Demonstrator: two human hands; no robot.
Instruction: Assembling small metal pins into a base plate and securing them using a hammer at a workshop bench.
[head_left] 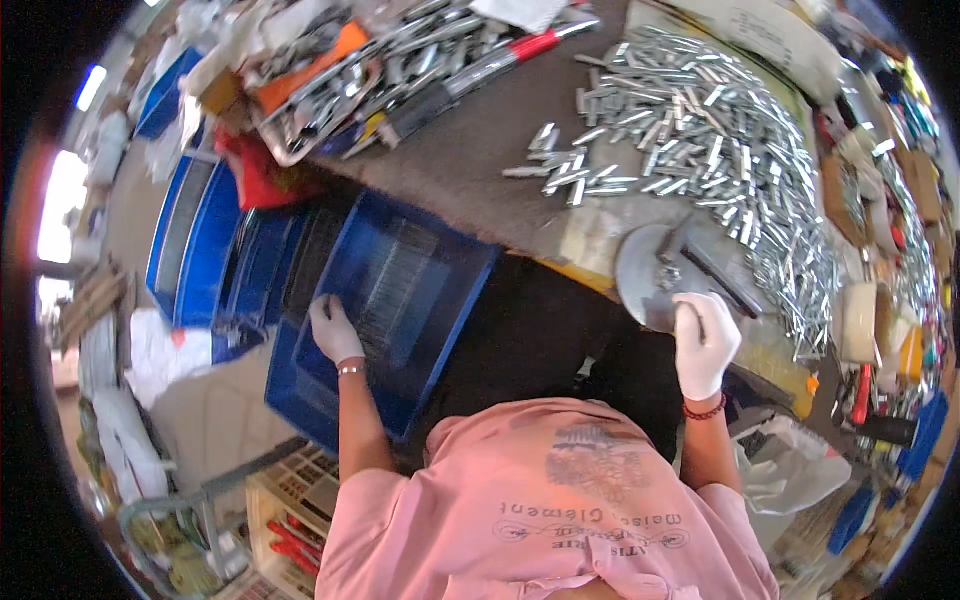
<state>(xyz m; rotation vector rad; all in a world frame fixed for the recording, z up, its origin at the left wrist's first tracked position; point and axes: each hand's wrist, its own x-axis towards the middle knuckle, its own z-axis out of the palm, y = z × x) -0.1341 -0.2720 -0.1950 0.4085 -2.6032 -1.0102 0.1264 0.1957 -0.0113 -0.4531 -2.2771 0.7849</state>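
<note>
My left hand (pixel 334 330), in a white glove, hangs over the blue plastic bin (pixel 465 290) beside the bench. Its fingers are curled together, and anything in them is hidden. Rows of thin metal pieces (pixel 400 265) appear to lie inside the bin, though blur hides their shape. My right hand (pixel 704 345), also gloved, is closed at the near rim of a round grey metal disc (pixel 640 265). Whatever it pinches does not show. On the disc are small shiny bits (pixel 668 272) and a dark hammer-like tool (pixel 718 272).
A wide pile of short silvery metal rods (pixel 700 130) covers the bench's right part. Hand tools (pixel 420 75) crowd a tray at the far left. More blue bins (pixel 190 240) stand at left, and a cream crate (pixel 275 500) sits below. A white bag (pixel 795 465) is at right.
</note>
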